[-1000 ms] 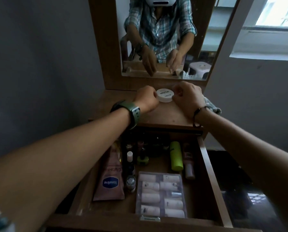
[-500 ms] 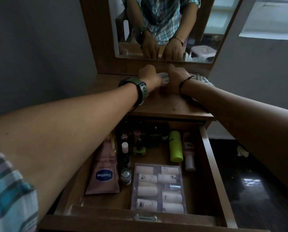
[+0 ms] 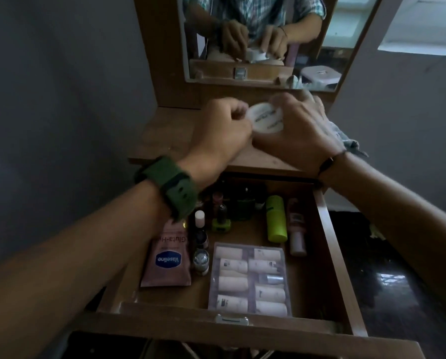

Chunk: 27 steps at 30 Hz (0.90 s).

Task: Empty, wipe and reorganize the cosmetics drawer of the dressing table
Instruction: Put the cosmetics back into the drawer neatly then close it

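A round white jar [image 3: 266, 117] sits over the wooden tabletop [image 3: 164, 136], held between both hands. My left hand [image 3: 223, 128] grips its left side with curled fingers; my right hand [image 3: 298, 130] wraps its right side and bottom. Below, the drawer [image 3: 330, 229] stands pulled out. Inside lie a pink Vaseline tube [image 3: 168, 260], a clear case of small white tubes [image 3: 250, 277], a lime-green bottle [image 3: 276, 218], a pink tube [image 3: 296, 229], nail polish bottles [image 3: 221, 216] and small vials [image 3: 200, 244].
A mirror [image 3: 263, 40] rises behind the tabletop and reflects the hands and jar. A greyish cloth [image 3: 349, 141] lies at the table's right edge, partly under my right wrist. A grey wall is on the left and dark glossy floor on the right.
The jar has stayed between both hands on the tabletop; the hands shifted around it, the right hand now covering more of its side. The view tilted down towards the drawer.
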Available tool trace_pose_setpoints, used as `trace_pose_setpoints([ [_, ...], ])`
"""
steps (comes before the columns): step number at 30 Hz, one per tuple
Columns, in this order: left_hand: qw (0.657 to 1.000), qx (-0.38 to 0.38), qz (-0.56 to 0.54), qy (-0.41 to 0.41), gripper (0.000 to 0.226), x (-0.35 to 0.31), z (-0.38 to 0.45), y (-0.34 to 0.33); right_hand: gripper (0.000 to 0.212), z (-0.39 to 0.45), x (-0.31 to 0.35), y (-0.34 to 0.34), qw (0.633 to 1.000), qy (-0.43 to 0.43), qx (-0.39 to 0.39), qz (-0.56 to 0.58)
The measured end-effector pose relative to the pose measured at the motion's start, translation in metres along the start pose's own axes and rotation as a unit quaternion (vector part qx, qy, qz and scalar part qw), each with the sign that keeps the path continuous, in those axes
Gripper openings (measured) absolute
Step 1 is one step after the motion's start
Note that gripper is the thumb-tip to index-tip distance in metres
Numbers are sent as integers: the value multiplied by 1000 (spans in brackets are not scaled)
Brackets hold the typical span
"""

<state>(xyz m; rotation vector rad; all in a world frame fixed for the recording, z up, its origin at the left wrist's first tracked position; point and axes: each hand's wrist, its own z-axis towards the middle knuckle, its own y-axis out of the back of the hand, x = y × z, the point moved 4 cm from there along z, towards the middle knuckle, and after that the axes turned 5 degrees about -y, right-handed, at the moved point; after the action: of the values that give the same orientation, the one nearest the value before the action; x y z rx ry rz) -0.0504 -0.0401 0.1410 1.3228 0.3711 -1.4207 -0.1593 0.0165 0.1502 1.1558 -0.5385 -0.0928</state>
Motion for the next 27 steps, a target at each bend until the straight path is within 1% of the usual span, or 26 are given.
trace_pose_setpoints([
  [2, 1000, 11, -20, 8, 20, -1, -35, 7, 72, -34, 0, 0, 999, -14, 34, 11],
  [4, 999, 39, 12, 25, 23, 5, -62, 9, 69, -61, -5, -11, 996, -34, 86, 22],
  [6, 992, 91, 49, 66, 26, 18, -83, 3, 66, -81, -11, -31, 989, -50, 137, 24],
  [10, 963, 207, 109, 136, 35, 42, -104, -24, 65, -102, -21, -69, 977, -75, 201, 7],
  [12, 944, 257, 140, 154, 34, 46, -110, -38, 62, -105, -24, -82, 972, -78, 220, -5],
  [14, 929, 290, 153, 174, 34, 46, -117, -48, 58, -106, -24, -89, 969, -72, 234, -36],
  [16, 922, 296, 159, 192, 34, 46, -120, -55, 53, -105, -22, -91, 968, -64, 234, -63],
  [19, 929, 269, 145, 209, 37, 50, -120, -61, 46, -102, -21, -91, 966, -58, 228, -104],
  [23, 931, 248, 139, 231, 45, 54, -123, -63, 44, -100, -20, -92, 962, -47, 224, -150],
  [27, 926, 248, 146, 244, 39, 54, -121, -62, 41, -96, -20, -93, 959, -42, 226, -165],
])
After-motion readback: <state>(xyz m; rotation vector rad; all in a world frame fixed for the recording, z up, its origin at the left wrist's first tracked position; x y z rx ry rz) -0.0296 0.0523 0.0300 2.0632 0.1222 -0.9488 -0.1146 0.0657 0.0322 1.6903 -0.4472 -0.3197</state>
